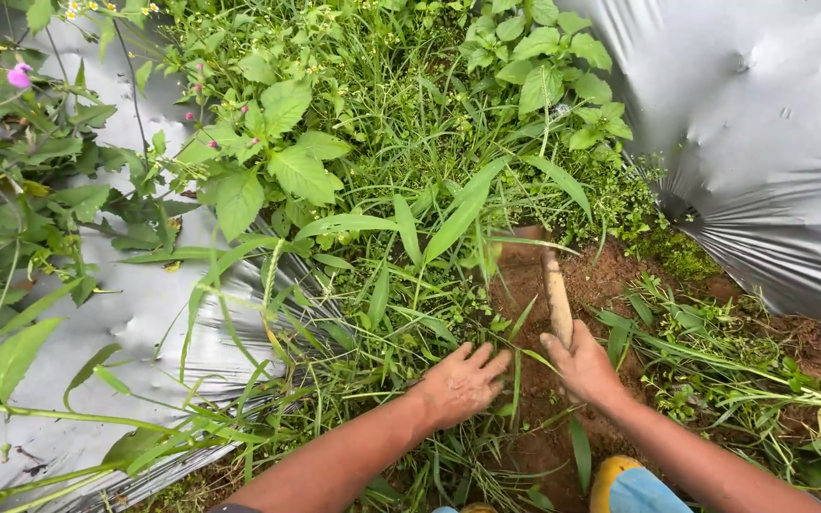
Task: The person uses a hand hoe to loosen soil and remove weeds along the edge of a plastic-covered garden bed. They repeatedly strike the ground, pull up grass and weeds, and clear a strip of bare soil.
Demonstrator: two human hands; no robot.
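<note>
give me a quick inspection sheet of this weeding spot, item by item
surface: bare reddish soil in a furrow, partly overgrown.
job's things: wooden-handled tool, its head at the soil; weeds and grass thick over the furrow.
clutter: cut grass blades lying on the soil at right.
grippers: left hand pressed fingers-down into the weeds; right hand closed round the tool handle.
cables: nothing seen.
surroundings: silver plastic sheeting on both sides; a pink flower upper left; a yellow boot toe at the bottom.
</note>
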